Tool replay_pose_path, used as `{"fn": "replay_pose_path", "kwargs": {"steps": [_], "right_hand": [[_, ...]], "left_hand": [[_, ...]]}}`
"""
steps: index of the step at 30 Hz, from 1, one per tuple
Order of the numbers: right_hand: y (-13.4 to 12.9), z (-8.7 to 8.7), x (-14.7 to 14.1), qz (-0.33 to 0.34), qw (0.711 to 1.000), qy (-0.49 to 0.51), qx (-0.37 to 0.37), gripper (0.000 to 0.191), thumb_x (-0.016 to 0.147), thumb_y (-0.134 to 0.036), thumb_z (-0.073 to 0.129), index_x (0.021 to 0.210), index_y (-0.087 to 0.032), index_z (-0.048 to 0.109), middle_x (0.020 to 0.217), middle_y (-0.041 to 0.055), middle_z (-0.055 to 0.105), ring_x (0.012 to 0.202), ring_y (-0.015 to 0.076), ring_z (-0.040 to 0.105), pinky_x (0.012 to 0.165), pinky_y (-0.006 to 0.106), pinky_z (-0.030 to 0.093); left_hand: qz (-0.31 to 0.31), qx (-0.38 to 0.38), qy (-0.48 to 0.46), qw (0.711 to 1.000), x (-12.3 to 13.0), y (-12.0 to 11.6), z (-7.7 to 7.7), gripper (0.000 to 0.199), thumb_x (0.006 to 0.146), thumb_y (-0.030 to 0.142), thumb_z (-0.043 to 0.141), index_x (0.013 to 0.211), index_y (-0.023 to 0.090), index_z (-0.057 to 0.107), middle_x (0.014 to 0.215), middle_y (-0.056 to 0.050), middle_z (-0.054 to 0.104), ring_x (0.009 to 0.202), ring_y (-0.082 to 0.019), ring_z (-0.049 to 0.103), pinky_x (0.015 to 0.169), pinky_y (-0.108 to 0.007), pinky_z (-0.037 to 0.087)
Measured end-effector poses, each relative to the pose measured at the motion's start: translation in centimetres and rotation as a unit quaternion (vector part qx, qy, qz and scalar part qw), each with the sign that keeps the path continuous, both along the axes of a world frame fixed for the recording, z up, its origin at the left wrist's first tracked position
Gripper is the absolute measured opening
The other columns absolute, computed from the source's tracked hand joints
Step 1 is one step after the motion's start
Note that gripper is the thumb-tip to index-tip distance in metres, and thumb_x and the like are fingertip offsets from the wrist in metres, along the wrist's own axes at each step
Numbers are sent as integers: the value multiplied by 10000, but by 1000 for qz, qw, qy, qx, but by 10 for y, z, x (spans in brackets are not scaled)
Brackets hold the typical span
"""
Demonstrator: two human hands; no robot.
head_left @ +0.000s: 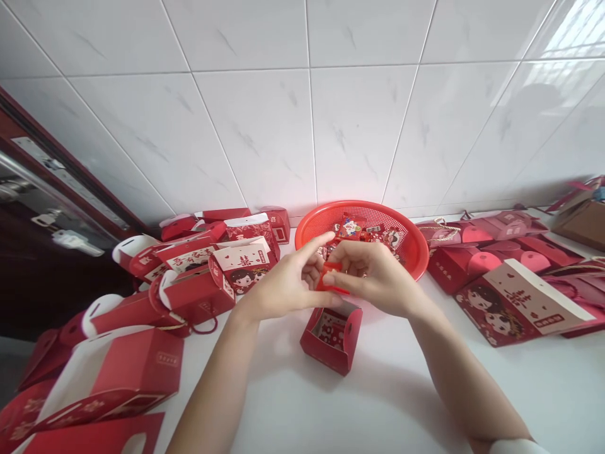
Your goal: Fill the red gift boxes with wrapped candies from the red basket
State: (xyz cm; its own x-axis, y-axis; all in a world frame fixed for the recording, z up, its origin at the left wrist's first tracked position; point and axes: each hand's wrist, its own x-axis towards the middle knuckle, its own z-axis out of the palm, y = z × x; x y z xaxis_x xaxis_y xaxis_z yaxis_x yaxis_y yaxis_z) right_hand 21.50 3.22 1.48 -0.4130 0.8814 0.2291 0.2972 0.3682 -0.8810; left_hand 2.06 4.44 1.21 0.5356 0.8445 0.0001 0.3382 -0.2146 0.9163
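My right hand (pixel 373 274) pinches a small red packet (pixel 333 277) between thumb and fingers. Curled against the packet's other side are the fingers of my left hand (pixel 288 277), while its index finger and thumb stretch out above and below. What kind of packet it is, the fingers partly hide. Just under both hands stands a small open red box (pixel 333 343), with patterned red pieces visible inside. Behind my hands a red plastic basket (pixel 406 236) holds wrapped sweets (pixel 352 227) and other small red packets.
Many red gift boxes (pixel 198 296) with cord handles crowd the left side. More boxes (pixel 520 306), one with a cartoon couple, lie on the right. A brown carton (pixel 583 221) sits at the far right. White wall tiles (pixel 255 126) rise behind the white table (pixel 378 403).
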Motion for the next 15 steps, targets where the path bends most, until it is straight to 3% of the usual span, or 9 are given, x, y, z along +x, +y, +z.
{"fn": "replay_pose_path", "kwargs": {"steps": [2,4,6,8,12,15], "right_hand": [[3,1,4,-13,999,36,-2,167,861,-290,689,777,-173,604,644,-41,571,561,91,499,503,216,393],[5,1,7,-8,998,58,1,218,862,-327,700,761,-172,586,673,-25,602,583,100,526,524,225,415],[6,3,11,6,999,46,7,241,868,-336,699,738,-170,582,697,-12,623,609,106,544,543,228,421],[7,4,14,17,1000,-1,16,231,866,-311,698,720,-169,589,696,-15,621,620,106,542,547,226,406],[4,7,17,90,988,-128,-17,116,851,-194,686,753,-164,633,697,-23,643,644,110,574,571,220,398],[2,6,13,148,967,-209,-13,81,825,-133,689,766,-160,641,706,-31,656,622,94,561,587,217,380]], "left_hand": [[5,28,21,999,-5,3,3,579,769,381,810,1306,244,643,935,-17,688,868,-194,647,776,-317,538],[4,48,42,998,-9,4,6,282,859,423,709,999,183,758,850,-30,709,842,-198,647,756,-310,526],[9,64,61,996,-13,3,10,287,901,436,642,880,174,759,851,-40,734,847,-206,656,757,-311,521],[-1,70,103,992,-16,2,13,285,902,442,632,939,191,763,916,-39,749,874,-213,662,766,-310,516],[-90,57,227,968,-17,0,15,276,887,404,631,1096,267,748,1095,-27,719,949,-212,647,778,-293,495],[-121,55,278,952,-11,-3,13,285,836,392,670,1091,277,724,1088,-17,701,932,-212,638,741,-280,476]]}}
